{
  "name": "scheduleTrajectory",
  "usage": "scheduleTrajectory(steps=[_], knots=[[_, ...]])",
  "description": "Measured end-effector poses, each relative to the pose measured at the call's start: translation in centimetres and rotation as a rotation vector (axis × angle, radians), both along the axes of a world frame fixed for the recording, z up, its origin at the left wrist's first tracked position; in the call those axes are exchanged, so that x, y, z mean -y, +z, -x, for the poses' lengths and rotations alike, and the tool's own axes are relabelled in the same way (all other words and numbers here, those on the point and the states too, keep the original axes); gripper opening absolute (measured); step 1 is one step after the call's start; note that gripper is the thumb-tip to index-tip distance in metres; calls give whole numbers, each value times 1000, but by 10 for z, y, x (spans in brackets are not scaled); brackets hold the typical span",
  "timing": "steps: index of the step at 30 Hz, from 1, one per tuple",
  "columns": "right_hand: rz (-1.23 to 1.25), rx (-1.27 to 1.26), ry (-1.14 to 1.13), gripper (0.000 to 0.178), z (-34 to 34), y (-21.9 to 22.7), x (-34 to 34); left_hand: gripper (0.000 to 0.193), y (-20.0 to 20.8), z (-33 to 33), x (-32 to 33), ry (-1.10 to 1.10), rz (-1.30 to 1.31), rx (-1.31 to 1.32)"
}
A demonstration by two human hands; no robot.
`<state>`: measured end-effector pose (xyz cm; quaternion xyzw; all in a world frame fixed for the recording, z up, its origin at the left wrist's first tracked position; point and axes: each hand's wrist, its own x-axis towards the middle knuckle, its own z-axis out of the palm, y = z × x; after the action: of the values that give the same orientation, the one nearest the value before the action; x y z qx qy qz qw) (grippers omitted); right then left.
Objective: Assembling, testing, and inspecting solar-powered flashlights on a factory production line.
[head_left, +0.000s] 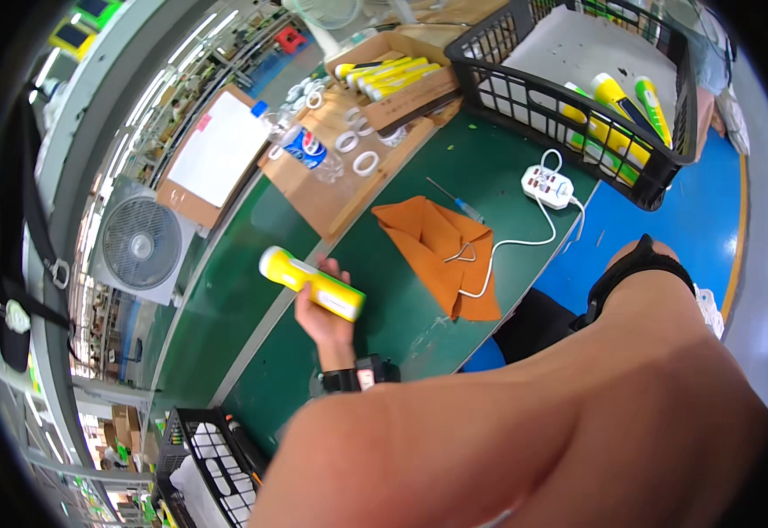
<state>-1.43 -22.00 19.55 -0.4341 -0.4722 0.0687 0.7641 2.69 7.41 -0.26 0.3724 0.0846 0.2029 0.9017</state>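
Observation:
My left hand is wrapped round the barrel of a yellow and white flashlight, held above the green tabletop with its wide white head pointing to the far left. My right arm stretches out to the right, past the table's edge. Of my right hand only a bit shows beyond a black wristband; its fingers are hidden. On the table lies a folded orange cloth with a bent metal piece on top. A white cable runs from the cloth to a white multi-port charger. Beside the cloth is a screwdriver.
A black crate with flashlights stands at the far right. Beyond the table, a cardboard box holds several flashlights, near white rings and a plastic bottle. A fan is at left; another black crate sits near left.

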Motion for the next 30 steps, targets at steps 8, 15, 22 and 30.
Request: scheduleTrajectory(steps=[8, 15, 22, 30], knots=[[330, 583, 225, 13, 10, 25, -8, 40, -3, 7, 22, 3, -90, -174], [378, 720, -68, 21, -60, -72, -67, 31, -12, 0, 31, -45, 117, -220], [784, 779, -190, 53, -64, -147, -84, 30, -9, 12, 57, 85, -91, -255], [809, 764, -128, 33, -68, -147, -89, 37, -13, 15, 73, 44, 20, -243]])
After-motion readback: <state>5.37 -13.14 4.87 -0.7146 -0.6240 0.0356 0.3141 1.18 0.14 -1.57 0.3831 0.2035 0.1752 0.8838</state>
